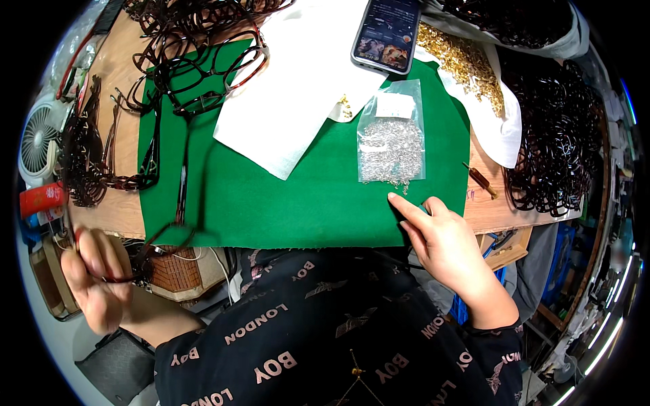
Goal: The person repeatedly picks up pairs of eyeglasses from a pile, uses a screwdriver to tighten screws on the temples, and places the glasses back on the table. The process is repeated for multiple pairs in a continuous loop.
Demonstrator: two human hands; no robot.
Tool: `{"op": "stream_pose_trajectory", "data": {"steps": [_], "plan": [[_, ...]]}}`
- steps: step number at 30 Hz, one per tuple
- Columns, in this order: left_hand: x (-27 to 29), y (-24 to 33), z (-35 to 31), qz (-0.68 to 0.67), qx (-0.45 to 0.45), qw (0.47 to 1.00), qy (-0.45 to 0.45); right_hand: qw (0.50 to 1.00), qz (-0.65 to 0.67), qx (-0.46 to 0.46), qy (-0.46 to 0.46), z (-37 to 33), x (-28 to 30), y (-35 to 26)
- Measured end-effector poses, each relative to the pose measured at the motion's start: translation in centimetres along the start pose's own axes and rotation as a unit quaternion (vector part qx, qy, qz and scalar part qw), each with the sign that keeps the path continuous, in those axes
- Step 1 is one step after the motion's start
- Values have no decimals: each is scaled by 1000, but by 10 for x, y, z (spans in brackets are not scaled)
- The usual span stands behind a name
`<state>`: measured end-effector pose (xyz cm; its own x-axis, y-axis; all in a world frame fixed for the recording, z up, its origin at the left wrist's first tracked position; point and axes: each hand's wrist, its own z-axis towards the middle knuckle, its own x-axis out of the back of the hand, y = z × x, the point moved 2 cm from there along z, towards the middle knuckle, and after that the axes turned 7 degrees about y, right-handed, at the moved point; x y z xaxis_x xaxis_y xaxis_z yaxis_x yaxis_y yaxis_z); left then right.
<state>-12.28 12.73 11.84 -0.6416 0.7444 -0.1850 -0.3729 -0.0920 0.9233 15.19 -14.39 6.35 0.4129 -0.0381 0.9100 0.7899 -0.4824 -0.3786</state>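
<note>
At the left, beyond the green mat's edge, my left hand (95, 277) is closed round a dark eyeglass frame (162, 249), partly blurred by motion. My right hand (440, 240) reaches over the front right of the green mat (298, 210). Its index finger stretches to a few tiny silvery screws (404, 187) spilled at the mouth of a clear plastic bag (391, 149). The other fingers curl round something of which only a small teal bit shows. A small screwdriver (482, 181) with a brown handle lies right of the mat.
Dark eyeglass frames (196, 74) pile up at the back left, with more heaped (552, 142) at the right. A white cloth (271, 115) and a phone (386, 34) lie at the back. Gold-coloured small parts (467, 68) rest on another cloth. A fan (40, 142) stands far left.
</note>
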Motion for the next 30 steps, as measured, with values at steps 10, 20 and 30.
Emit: {"op": "stream_pose_trajectory", "data": {"steps": [10,20,30], "plan": [[-90,-104,1,-494,137,843,-164,999,-46,13,4,-2,-8,-2],[-150,-157,-29,-578,432,691,-38,994,-104,33,-13,-3,-7,2],[-154,-157,-31,-565,443,696,-8,995,72,72,17,4,-10,-1]]}}
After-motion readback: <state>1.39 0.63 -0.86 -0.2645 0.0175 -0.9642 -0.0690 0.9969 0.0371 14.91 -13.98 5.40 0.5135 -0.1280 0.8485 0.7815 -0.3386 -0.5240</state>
